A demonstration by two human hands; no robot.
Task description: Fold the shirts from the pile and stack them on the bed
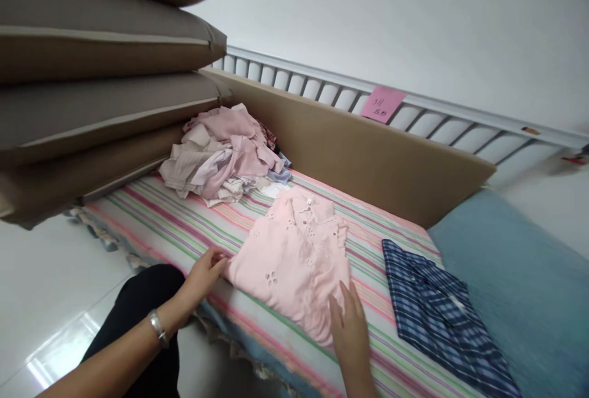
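A pale pink blouse with cut-out flower patterns and a small collar lies partly folded on a striped sheet. At its near left corner, my left hand has its fingers bent and closed on the cloth edge; a silver bracelet circles that wrist. My right hand touches the blouse's right side near the lower edge, thumb and fingers apart. Off to the right lies a folded dark blue plaid garment, away from both hands.
A heap of crumpled clothes sits at the far left, beside stacked brown cushions. Behind runs a brown board, with a pink note on the white rail. Blue fabric covers the right end.
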